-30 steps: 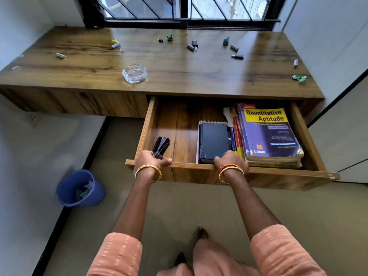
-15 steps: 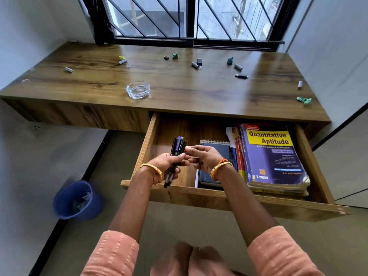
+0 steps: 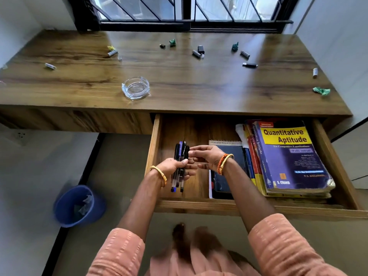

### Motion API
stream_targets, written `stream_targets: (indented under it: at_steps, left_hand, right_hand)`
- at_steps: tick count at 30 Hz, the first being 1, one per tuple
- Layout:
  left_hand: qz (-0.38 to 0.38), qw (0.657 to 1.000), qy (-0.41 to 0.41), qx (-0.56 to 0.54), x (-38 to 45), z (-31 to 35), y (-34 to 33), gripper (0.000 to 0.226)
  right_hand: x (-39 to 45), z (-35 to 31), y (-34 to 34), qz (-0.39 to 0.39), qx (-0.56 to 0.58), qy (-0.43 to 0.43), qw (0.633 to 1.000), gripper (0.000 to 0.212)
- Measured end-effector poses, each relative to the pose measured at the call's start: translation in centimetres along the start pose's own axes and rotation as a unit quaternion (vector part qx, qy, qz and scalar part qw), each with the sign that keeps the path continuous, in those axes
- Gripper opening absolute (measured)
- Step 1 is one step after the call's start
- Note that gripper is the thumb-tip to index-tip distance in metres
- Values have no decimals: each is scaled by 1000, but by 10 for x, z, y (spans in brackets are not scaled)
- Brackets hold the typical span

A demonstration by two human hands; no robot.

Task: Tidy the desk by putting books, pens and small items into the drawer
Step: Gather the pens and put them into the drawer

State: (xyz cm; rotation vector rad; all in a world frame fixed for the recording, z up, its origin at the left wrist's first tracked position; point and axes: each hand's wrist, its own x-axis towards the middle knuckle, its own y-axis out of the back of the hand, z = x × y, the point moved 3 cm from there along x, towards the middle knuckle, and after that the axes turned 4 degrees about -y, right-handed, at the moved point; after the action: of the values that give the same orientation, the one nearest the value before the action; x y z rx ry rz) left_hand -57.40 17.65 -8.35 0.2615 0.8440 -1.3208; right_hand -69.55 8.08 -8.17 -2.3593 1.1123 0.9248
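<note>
While the left hand (image 3: 175,166) gripped the pens (image 3: 180,166) and the right hand (image 3: 207,157) hovered slack-fingered, lowering them flat into the drawer (image 3: 155,148) seemed best — beside the notebook (image 3: 229,176).

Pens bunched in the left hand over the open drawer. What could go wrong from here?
1. The left hand grips the bundle of dark pens mid-length only; one could slip out as the right hand reaches in.
2. The bundle hangs near the left wall of the open wooden drawer; a dropped pen might land on the floor.
</note>
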Motion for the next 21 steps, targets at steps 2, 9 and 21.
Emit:
stream_targets:
  at_steps: [2,9,21]
  left_hand:
    - [-5,1000,13,4,6,-2,5,19]
    - [77,996,33,10,35,-9,26,23]
    - [113,993,28,9,55,-32,37,11]
  right_hand:
    - [9,1,-5,17,-5,-19,1000,12]
    - [28,2,-2,111,23,-57,992,15]
    - [44,26,-19,314,-390,-68,863,25]
